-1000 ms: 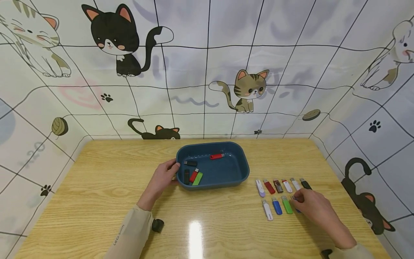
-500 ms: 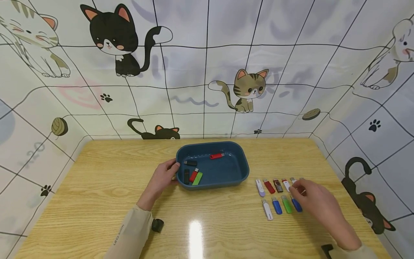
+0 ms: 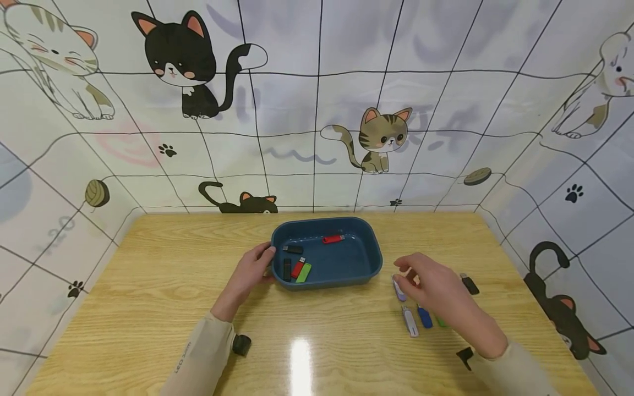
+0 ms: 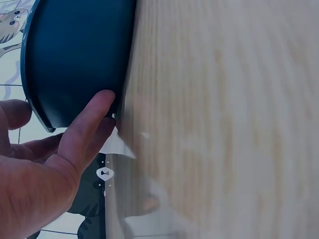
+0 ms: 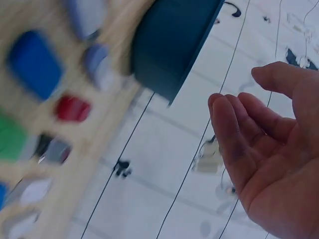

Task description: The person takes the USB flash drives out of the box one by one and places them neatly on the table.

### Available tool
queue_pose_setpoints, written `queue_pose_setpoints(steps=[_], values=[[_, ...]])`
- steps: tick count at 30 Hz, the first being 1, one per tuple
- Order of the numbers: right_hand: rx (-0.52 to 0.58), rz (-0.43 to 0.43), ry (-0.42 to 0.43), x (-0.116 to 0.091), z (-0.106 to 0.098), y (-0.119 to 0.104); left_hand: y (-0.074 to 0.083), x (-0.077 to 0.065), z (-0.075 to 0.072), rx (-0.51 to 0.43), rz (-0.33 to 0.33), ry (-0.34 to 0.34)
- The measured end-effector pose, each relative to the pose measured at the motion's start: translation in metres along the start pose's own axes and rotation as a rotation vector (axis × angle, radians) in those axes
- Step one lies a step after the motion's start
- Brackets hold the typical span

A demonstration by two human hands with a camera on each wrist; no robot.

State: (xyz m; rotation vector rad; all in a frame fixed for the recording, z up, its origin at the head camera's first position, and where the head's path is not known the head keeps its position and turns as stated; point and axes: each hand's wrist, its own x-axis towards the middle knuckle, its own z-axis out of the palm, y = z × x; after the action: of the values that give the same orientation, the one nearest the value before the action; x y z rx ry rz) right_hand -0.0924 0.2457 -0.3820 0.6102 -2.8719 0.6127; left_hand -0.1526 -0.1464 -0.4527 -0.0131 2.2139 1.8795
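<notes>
On the wooden table (image 3: 163, 286), the outer left end of the blue tray (image 3: 342, 267) is touched by the left hand (image 3: 250, 269), its fingers fairly straight and spread. Inside, two black USB sticks (image 3: 287, 269), a red stick (image 3: 298, 268) and a green stick (image 3: 304, 273) are gathered leftward; another red stick (image 3: 333, 239) is set farther right, near the back wall. Beyond the tray, a lilac-and-white stick (image 3: 399, 290), a white stick (image 3: 410, 322) and a blue stick (image 3: 424, 318) are seen. Above this group the right hand (image 3: 431, 278) is held, thumb and loosely bent fingers apart, nothing gripped; a second green stick (image 3: 441, 322) is mostly hidden by it. Farthest right, a third black stick (image 3: 470, 284) is laid.
</notes>
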Motion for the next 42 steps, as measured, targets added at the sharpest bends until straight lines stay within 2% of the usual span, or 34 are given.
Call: queue_pose_setpoints(steps=[8, 16, 27, 42], values=[[0.01, -0.208, 0.001, 0.039, 0.022, -0.024, 0.001, -0.001, 0.001, -0.019, 0.008, -0.021], [0.08, -0.331, -0.081, 0.075, 0.035, -0.045, 0.002, -0.002, -0.002, -0.051, -0.001, -0.052], [0.095, -0.351, -0.244, 0.108, 0.056, -0.066, 0.0, -0.003, -0.006, -0.084, -0.02, -0.073], [0.093, -0.351, -0.432, 0.137, 0.091, -0.076, -0.002, -0.004, -0.006, -0.087, -0.017, -0.071]])
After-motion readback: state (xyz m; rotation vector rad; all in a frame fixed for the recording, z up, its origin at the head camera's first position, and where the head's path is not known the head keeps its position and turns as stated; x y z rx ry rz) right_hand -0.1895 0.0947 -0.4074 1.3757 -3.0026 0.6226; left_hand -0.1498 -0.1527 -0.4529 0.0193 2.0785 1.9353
